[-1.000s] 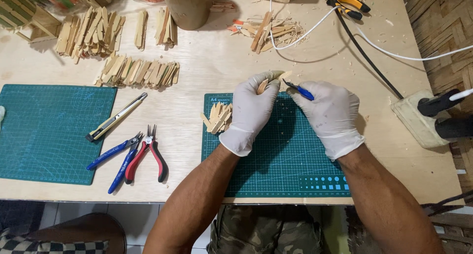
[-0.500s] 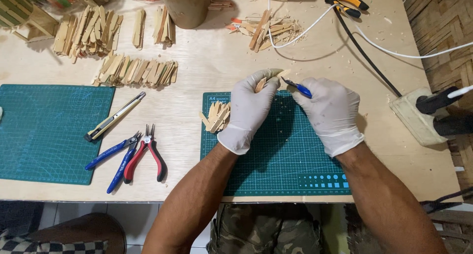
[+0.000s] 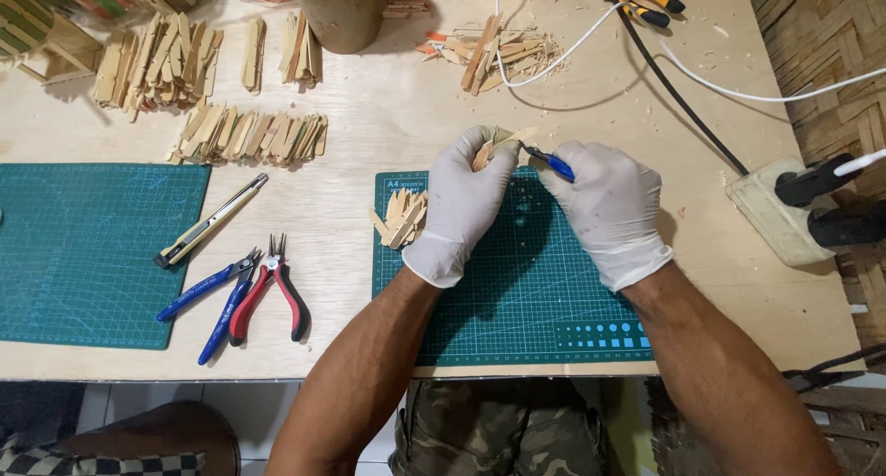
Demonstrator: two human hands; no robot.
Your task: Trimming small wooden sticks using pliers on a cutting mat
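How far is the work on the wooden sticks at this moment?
Done, it seems: a small pile of cut pieces lies on the green mat. In hand: the left hand holds a stick, and the right hand bites it with a blue-handled cutter. Probably left: a row of sticks and another heap wait higher on the table.
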